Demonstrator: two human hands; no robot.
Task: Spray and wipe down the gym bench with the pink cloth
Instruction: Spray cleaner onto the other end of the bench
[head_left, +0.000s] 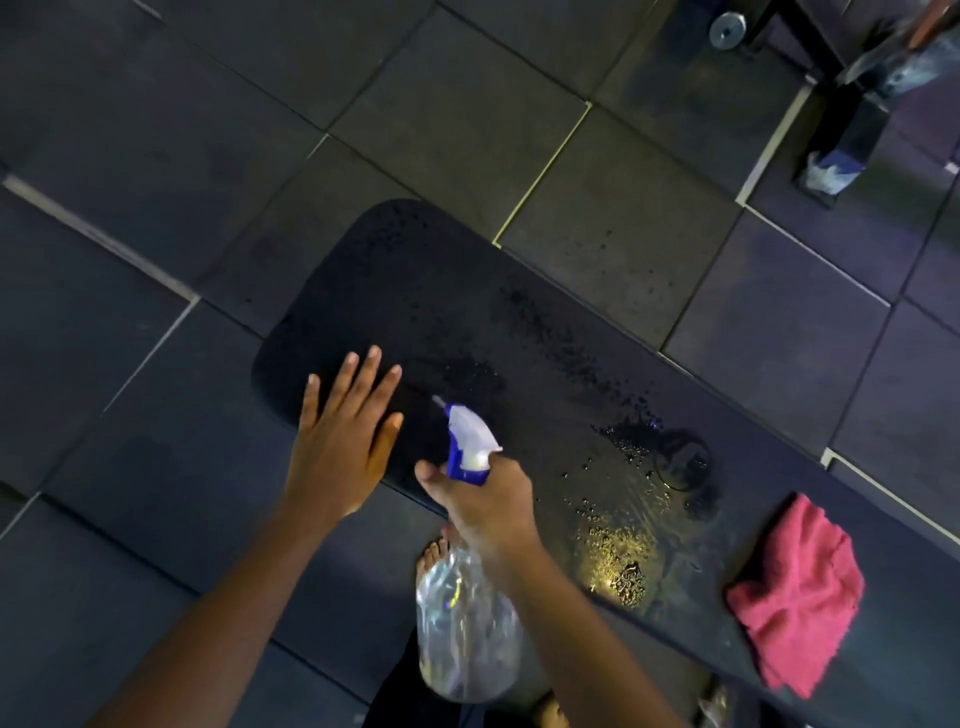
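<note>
Right hand (485, 501) clenched round the neck of the spray bottle (465, 618), nozzle aimed at the far-left end of the gym bench (363, 270). Left hand (343, 441) released, fingers spread, flat over the near-left edge of the pad, whether pressing or just above not clear. Droplets and a glossy wet patch across the middle of the pad. Pink cloth (797, 597) crumpled on the bench at the right, well apart from both hands, untouched. Probably still in the spraying step, wiping not yet begun. Cloth likely light, soft and limp: best bunched from the top into the palm. Bottle clear plastic, partly filled, likely sloshing; wet vinyl likely slippery under the cloth.
</note>
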